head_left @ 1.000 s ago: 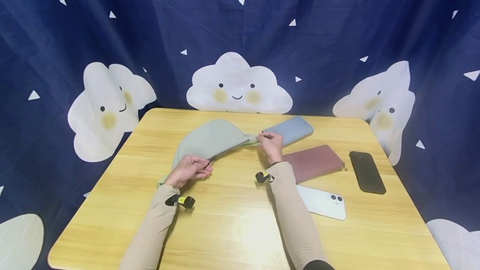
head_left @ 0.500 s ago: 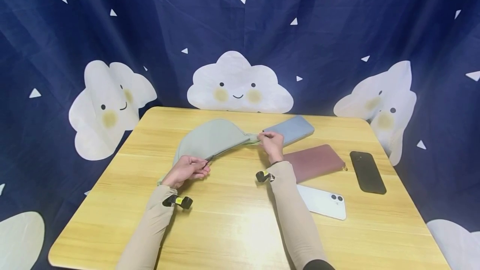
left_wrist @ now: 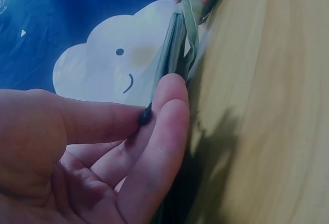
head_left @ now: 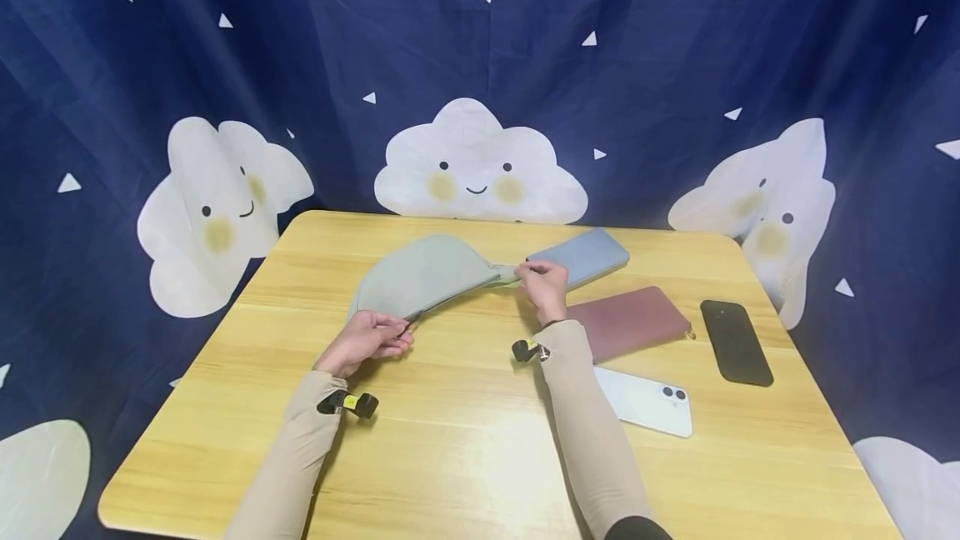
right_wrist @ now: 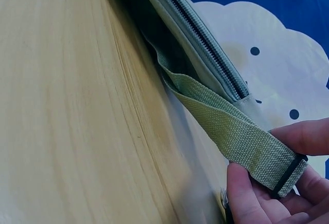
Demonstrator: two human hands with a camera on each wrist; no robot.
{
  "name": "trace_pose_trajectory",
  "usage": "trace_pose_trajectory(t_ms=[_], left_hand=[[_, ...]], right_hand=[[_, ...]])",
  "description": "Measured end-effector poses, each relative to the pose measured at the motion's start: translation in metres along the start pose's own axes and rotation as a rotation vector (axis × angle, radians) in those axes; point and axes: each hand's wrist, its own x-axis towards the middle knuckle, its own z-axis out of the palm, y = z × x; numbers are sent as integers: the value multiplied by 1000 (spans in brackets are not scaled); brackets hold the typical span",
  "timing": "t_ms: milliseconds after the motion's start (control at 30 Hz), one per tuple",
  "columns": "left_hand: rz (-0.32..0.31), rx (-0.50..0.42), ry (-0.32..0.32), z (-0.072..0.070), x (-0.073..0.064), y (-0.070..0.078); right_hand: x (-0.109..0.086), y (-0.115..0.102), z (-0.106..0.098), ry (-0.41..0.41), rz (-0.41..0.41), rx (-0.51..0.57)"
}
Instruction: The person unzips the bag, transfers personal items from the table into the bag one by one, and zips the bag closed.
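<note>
Bag (head_left: 423, 276) edge between 2 hands (head_left: 367, 342) (head_left: 545, 290)

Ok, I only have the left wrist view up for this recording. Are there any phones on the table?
Observer: Yes, the head view shows two on the right side: a white phone and a black phone.

Operator: And I can't make out any zipper teeth on the bag. Can you?

Observer: Yes, the right wrist view shows dark zipper teeth running along its edge towards the strap that the right hand pinches.
</note>
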Motion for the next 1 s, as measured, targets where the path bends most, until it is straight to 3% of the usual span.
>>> trace_pose_trajectory(t_ms=[600,1000], left_hand=[[-22,22,43,-12,-19,1],[-20,42,35,-20,-28,-2]], right_hand=[[0,0,0,-3,12,-5],[3,2,-1,-6,8,9]])
